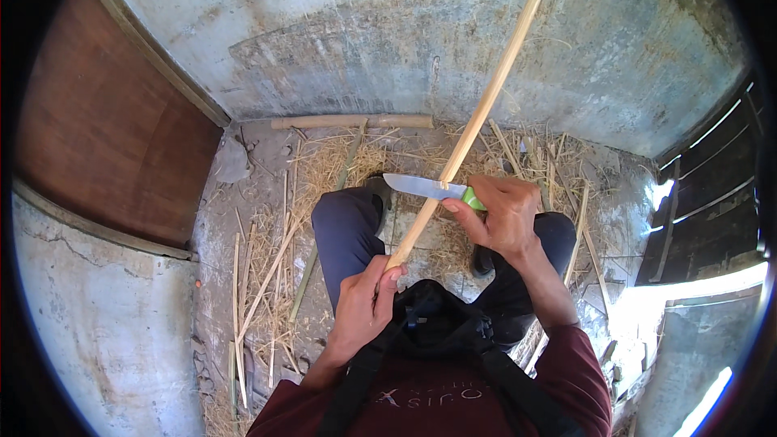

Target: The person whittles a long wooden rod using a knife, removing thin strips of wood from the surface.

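My left hand [366,305] grips the near end of a long pale wooden stick [477,117], which slants up and away to the right toward the wall. My right hand [503,209] holds a knife with a green handle [472,197]. Its steel blade [419,186] points left and lies across the stick about halfway along it, touching the wood. Both hands hover above my knees in dark blue trousers [346,231].
Thin shavings and split strips [271,271] litter the concrete floor around my feet. A thick pale pole [352,121] lies along the base of the grey wall. A brown wooden panel [105,129] stands at the left, dark slats [712,194] at the right.
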`<state>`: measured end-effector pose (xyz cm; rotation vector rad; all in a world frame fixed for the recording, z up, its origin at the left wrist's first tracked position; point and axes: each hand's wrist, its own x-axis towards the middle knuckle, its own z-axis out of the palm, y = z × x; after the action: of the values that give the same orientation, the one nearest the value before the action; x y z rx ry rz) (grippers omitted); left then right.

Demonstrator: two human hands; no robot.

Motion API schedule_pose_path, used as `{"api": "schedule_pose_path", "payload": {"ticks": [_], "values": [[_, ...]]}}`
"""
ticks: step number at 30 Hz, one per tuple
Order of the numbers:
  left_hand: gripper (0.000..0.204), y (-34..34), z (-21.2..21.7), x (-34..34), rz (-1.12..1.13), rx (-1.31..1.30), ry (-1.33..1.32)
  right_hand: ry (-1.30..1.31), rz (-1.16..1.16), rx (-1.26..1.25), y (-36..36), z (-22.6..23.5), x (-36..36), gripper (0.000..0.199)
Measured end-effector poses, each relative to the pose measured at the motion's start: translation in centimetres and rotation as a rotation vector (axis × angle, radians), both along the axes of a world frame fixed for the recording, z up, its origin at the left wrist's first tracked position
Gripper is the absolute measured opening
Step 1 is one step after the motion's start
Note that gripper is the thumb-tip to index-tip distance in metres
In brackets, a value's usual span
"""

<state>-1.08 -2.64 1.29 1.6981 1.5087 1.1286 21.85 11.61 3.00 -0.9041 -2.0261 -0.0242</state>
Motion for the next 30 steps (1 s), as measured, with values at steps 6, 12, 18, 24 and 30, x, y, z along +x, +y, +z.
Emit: {"api": "schedule_pose_path", "payload": {"ticks": [6, 12, 18, 24, 30], "values": [[0.013, -0.8, -0.2, -0.7, -0.013, -0.066, 0.047, 0.109, -0.116, -0.061, 2.3, -1.6, 1.5, 0.046], [0.015, -2.7, -1.4, -1.8, -0.025, -0.177, 0.083, 0.247, -0.418, -0.27, 8.2, -1.1, 7.9, 0.048], [0.02, -1.6, -2.1, -1.9, -0.04, -0.221, -0.067, 0.202, -0.164, -0.304, 3.7, -1.5, 3.5, 0.048], [0.025, -0.1, -1.6, -1.1, -0.079, -0.286, -0.233, 0.007, 0.1, -0.177, -1.2, -2.5, -1.4, 0.047], [0.027, 0.9, -0.6, -0.6, -0.123, -0.298, -0.326, -0.034, 0.172, -0.114, -3.4, -3.3, -2.7, 0.043]]}}
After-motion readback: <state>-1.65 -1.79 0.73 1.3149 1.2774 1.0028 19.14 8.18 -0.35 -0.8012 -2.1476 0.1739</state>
